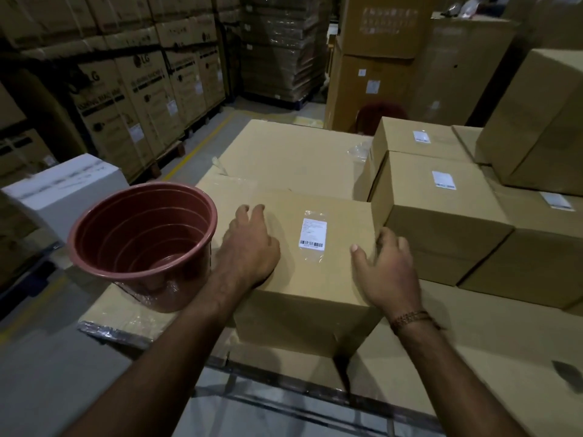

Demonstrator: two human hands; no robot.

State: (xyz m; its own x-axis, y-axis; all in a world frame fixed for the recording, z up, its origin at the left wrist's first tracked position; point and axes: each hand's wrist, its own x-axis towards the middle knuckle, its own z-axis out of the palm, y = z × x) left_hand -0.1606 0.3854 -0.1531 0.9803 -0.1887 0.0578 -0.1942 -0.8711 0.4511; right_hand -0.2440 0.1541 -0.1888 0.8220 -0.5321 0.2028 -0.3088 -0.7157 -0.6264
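Observation:
A brown cardboard box [303,279] with a white barcode label [312,232] on top stands in front of me on a large flat carton [284,156]. My left hand [252,244] lies on the box's top left part, fingers spread and reaching over its left side. My right hand [389,266] rests on the top right edge, with the thumb on top and the fingers over the right side. Both hands touch the box at opposite sides. A bracelet sits on my right wrist.
A terracotta plastic pot [145,244] stands just left of the box, against my left forearm. Labelled cartons [441,216] are stacked tight on the right. A white box [66,190] sits at the left, tall stacked cartons [132,89] line the aisle, and grey floor [56,357] lies below.

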